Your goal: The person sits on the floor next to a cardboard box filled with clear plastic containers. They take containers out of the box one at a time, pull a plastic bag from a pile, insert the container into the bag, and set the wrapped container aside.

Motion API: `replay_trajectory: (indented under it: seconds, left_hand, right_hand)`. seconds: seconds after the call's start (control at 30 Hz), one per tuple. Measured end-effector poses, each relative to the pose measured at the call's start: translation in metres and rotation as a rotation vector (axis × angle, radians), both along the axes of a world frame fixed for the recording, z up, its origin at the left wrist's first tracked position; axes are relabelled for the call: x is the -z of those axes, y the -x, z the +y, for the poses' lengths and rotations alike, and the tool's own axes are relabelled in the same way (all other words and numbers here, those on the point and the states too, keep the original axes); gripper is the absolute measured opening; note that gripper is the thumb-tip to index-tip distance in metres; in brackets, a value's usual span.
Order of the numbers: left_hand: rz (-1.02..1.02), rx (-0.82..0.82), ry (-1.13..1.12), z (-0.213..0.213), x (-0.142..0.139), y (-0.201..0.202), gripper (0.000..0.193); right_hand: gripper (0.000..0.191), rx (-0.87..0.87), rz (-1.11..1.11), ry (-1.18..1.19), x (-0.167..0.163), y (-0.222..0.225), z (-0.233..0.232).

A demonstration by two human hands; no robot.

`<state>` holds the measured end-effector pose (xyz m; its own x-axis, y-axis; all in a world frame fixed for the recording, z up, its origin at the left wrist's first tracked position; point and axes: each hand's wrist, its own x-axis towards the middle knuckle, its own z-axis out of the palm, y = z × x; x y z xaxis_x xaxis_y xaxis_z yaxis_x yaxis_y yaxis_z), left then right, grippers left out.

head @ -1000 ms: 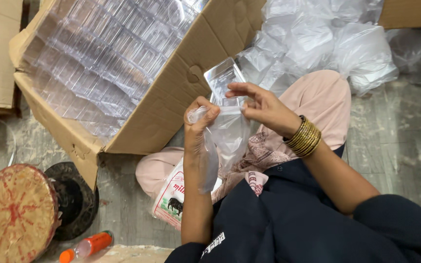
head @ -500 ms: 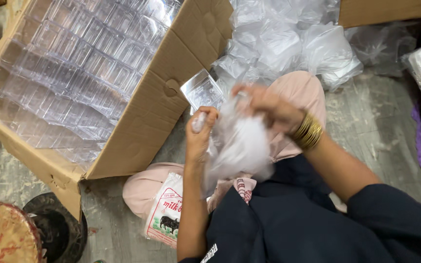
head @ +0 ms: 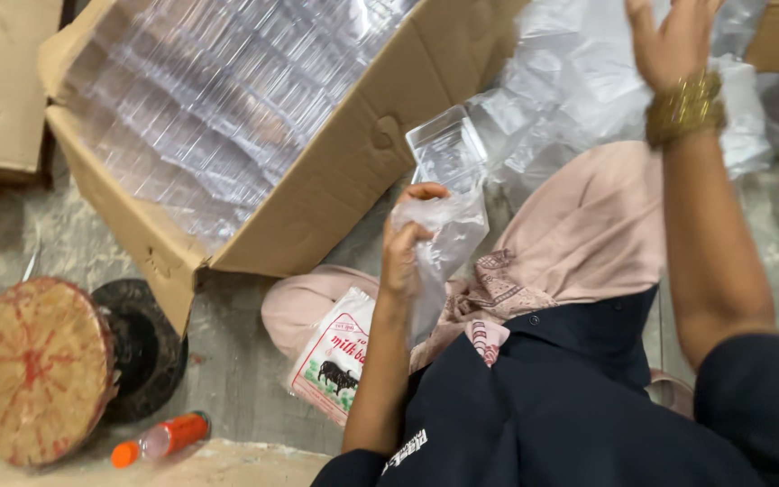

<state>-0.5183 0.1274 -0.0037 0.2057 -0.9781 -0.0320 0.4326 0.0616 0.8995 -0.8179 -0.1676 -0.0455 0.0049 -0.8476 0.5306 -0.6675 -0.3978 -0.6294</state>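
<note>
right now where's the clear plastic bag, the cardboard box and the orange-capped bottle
clear plastic bag [head: 448,239], head view, crumpled part beside the left hand [head: 405,257]
cardboard box [head: 353,171], head view, brown side flap
orange-capped bottle [head: 162,439], head view, its body

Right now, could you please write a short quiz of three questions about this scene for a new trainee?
1. True or false: the right hand grips the clear plastic bag.
2. Which hand holds the clear plastic bag? A left hand, B right hand.
3. Fill in: the small orange plastic bottle lies on the floor near the round ____ spool.

Key:
1. False; it is raised with fingers spread, holding nothing.
2. A.
3. Wooden; it lies below the large brown cardboard box of clear plastic trays.
</note>
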Motion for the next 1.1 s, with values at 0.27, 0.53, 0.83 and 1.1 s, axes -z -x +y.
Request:
replay_trajectory:
  seconds: [0.27, 0.53, 0.83, 1.1]
  left_hand:
    - [-0.049, -0.018, 0.046, 0.000, 0.038, -0.001, 0.017]
    - [0.041, -0.087, -0.067, 0.005, 0.020, 0.000, 0.027]
    - [0.036, -0.108, -0.007, 0.002, 0.016, 0.004, 0.021]
    - [0.145, -0.171, -0.032, 0.002, 0.020, 0.011, 0.016]
  right_hand:
    - [0.039, -0.778, -0.030, -0.174, -0.060, -0.115, 0.214]
    - [0.020, -0.747, -0.223, -0.479, -0.072, -0.131, 0.223]
    - [0.018, -0.743, -0.161, -0.332, -0.062, -0.129, 0.227]
    - [0.020, -0.719, -0.062, -0.247, -0.055, -0.126, 0.226]
